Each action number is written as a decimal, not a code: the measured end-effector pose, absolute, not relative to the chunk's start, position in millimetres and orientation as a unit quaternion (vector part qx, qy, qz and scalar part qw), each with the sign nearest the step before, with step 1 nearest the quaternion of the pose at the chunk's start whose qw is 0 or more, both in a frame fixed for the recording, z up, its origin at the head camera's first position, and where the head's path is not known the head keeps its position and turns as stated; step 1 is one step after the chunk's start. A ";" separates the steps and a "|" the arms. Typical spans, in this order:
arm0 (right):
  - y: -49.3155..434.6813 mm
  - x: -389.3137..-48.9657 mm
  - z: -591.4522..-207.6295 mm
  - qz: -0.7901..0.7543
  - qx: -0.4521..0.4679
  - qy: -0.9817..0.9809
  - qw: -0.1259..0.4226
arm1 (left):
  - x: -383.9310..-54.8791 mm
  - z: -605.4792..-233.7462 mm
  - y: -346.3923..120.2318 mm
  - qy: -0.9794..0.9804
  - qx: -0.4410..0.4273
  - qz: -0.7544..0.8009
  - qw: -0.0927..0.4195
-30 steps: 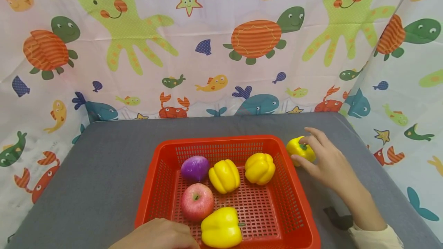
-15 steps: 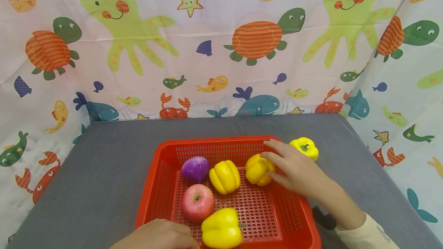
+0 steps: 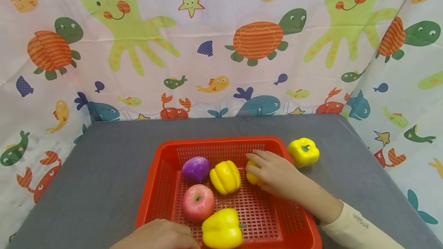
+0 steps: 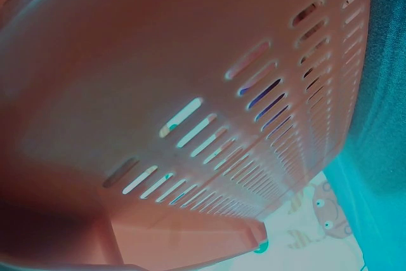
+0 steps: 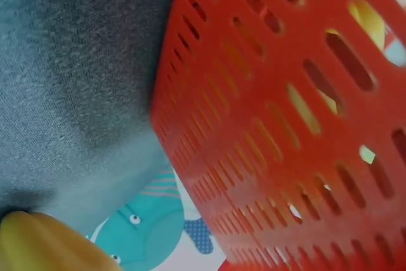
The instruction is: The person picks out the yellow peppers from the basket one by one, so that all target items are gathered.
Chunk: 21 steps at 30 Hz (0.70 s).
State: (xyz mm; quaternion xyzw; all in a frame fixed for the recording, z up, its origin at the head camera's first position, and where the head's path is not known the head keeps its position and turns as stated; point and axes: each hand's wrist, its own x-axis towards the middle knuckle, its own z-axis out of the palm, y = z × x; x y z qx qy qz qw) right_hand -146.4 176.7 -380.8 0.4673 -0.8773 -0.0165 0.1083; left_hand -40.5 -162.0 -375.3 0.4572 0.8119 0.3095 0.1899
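Note:
My right hand (image 3: 278, 173) reaches over the right wall of the red plastic basket (image 3: 294, 218), its fingers curled over a yellow bell pepper (image 3: 253, 179) that they mostly cover. At the basket's near left side, my left hand (image 3: 157, 235) grips the rim, with its fingertips hidden. Also inside lie a purple onion (image 3: 195, 169), a second yellow pepper (image 3: 225, 177), a red apple (image 3: 198, 203) and, nearest me, a larger yellow pepper (image 3: 222, 229) with its green stem pointing right. Another yellow pepper (image 3: 303, 152) stands outside, beside the basket's back right corner.
A grey cloth-covered table (image 3: 97, 180) lies under the basket. Behind and at both sides hangs a white curtain (image 3: 221, 7) printed with sea animals. The right wrist view shows the slotted basket wall (image 5: 273, 131) close up, with the outside pepper (image 5: 47, 245) at lower left.
My right hand has left the pepper outside the basket, moved left over the rim and settled on the back right pepper inside. The left hand has stayed in place.

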 end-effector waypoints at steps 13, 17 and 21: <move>170.9 -146.9 -387.6 -0.132 0.472 -0.860 0.142 | -42.5 -376.8 -163.7 0.807 0.454 0.320 0.199; 170.0 -146.9 -387.7 -0.163 0.473 -0.852 0.153 | -42.9 -377.6 -164.7 0.806 0.458 0.320 0.196; 170.2 -147.9 -389.8 -0.147 0.480 -0.845 0.185 | -42.0 -378.2 -164.7 0.808 0.456 0.318 0.195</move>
